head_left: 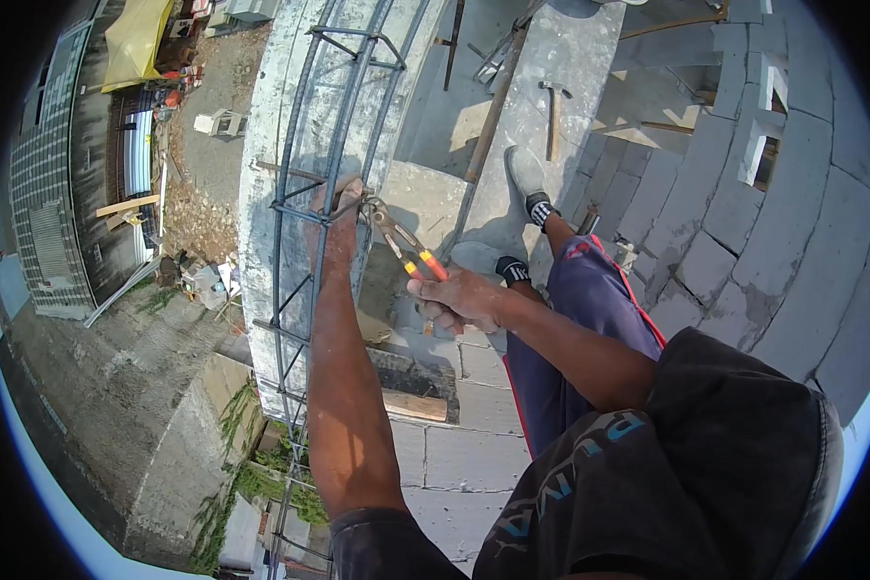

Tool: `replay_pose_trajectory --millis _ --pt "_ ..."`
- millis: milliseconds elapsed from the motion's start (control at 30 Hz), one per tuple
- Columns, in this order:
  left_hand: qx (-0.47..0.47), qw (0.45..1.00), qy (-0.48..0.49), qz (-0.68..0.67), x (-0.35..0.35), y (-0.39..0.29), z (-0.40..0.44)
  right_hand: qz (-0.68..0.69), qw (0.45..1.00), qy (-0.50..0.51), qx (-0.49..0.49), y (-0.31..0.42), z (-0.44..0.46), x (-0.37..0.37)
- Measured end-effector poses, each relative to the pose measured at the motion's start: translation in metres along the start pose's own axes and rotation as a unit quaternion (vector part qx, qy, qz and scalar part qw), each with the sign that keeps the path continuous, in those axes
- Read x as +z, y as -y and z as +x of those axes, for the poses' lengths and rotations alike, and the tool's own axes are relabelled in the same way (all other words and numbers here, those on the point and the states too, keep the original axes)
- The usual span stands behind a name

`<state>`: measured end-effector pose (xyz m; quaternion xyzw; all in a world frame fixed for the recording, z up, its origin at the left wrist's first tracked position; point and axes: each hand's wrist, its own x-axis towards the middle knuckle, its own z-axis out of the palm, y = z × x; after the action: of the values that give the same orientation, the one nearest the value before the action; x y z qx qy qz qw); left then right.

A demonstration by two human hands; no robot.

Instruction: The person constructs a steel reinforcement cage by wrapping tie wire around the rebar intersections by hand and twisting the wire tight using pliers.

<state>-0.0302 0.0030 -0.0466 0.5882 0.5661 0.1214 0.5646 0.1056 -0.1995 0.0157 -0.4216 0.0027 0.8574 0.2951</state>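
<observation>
A pair of pincers (396,233) with red and yellow handle grips is held in my right hand (462,298), its fingers closed round the handles. The metal jaws point up and left, right beside a bar of the rebar cage (343,97). My left hand (338,211) reaches into the cage at one of the stirrups, fingers curled round the steel near the pincer jaws. Whether a tie wire sits in the jaws is too small to tell. The cage runs lengthwise along the pale concrete ledge (273,106).
A hammer (554,121) lies on the plank (575,58) near my feet. Block walls (706,242) stand at right, and a wood piece (416,404) rests on the blockwork below my arms. Left of the ledge, the ground (116,387) lies far below.
</observation>
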Motion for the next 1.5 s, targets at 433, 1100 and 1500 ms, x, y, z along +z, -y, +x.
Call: replay_pose_trajectory --millis 433,1100,1500 --pt "0.013 1.0 0.0 0.002 0.0 -0.001 0.0 -0.188 0.957 -0.188 -0.116 -0.013 -0.006 -0.007" --pt "-0.001 0.993 -0.073 0.094 0.023 -0.067 -0.049 0.515 0.728 0.452 -0.022 -0.041 0.018 -0.033" --pt "-0.089 0.95 -0.277 0.116 0.085 -0.031 -0.104 0.348 0.907 0.232 0.047 -0.012 0.003 -0.044"
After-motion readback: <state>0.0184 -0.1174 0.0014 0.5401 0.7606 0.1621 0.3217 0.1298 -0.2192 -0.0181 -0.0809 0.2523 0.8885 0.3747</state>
